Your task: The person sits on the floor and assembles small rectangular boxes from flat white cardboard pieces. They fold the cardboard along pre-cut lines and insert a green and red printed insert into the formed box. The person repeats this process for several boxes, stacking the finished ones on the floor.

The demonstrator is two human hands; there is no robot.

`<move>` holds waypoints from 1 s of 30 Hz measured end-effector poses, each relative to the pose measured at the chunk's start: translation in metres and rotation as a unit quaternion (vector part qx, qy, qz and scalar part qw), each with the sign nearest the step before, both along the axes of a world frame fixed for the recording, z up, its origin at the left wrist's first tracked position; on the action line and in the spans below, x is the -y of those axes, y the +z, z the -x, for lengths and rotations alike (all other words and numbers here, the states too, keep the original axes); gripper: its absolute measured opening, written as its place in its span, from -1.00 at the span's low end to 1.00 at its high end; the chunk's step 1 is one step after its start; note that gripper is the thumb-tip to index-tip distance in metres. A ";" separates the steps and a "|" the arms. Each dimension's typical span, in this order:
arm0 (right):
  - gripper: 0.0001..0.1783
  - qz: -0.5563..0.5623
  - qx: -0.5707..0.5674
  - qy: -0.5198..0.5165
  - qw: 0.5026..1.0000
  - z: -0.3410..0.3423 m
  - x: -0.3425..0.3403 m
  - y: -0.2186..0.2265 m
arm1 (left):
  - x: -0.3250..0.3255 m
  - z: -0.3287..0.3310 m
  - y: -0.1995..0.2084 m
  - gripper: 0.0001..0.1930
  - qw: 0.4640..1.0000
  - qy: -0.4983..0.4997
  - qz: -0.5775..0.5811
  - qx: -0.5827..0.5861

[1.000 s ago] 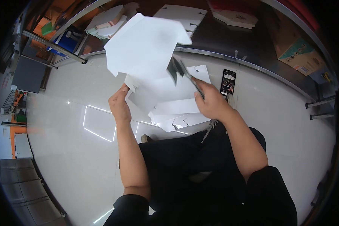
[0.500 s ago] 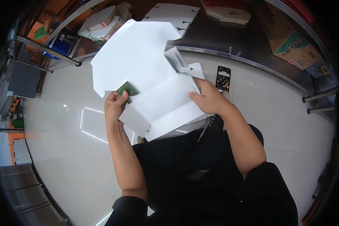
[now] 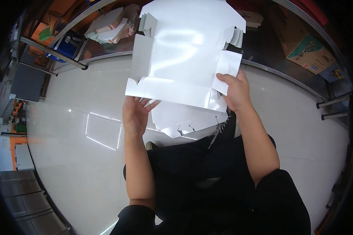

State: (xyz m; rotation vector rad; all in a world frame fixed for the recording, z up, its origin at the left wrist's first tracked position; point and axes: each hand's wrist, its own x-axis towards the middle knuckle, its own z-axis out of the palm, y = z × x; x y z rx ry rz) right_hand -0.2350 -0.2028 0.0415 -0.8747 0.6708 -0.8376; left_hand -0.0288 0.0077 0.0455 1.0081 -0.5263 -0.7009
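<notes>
A large white cardboard box blank (image 3: 184, 58), partly folded, spreads out in front of me with its flaps standing up along the sides. My right hand (image 3: 237, 90) grips its right side flap, thumb on top and fingers behind. At the near left corner is my left hand (image 3: 136, 115), palm up and fingers apart, the tips partly hidden under the blank's near edge. Lower down, more flat white cardboard (image 3: 188, 119) with cut slots lies beneath the blank, near my shoe (image 3: 223, 127).
Ahead stands a metal table or shelf (image 3: 262, 72) holding stacked box blanks (image 3: 111, 25) on the left. A brown carton (image 3: 308, 55) sits on its right side. Metal legs (image 3: 335, 100) stick out at right. Glossy tiles (image 3: 86, 90) cover the floor.
The blank has swung round and moved up and away, its flaps now raised. My left hand has released the green piece and slid to the near edge; the phone is now hidden.
</notes>
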 end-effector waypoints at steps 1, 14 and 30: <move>-0.44 0.002 -0.004 -0.004 1.000 0.000 0.001 0.001 | 0.003 0.001 -0.003 -0.33 0.997 0.029 -0.049 0.045; -0.45 -0.104 0.017 0.015 0.994 -0.007 -0.016 0.014 | 0.012 0.013 -0.009 -0.89 0.927 0.242 -0.079 0.274; -0.59 0.095 -0.100 -0.131 0.982 -0.012 -0.014 -0.012 | 0.002 0.016 -0.020 -0.45 0.986 0.047 -0.146 0.065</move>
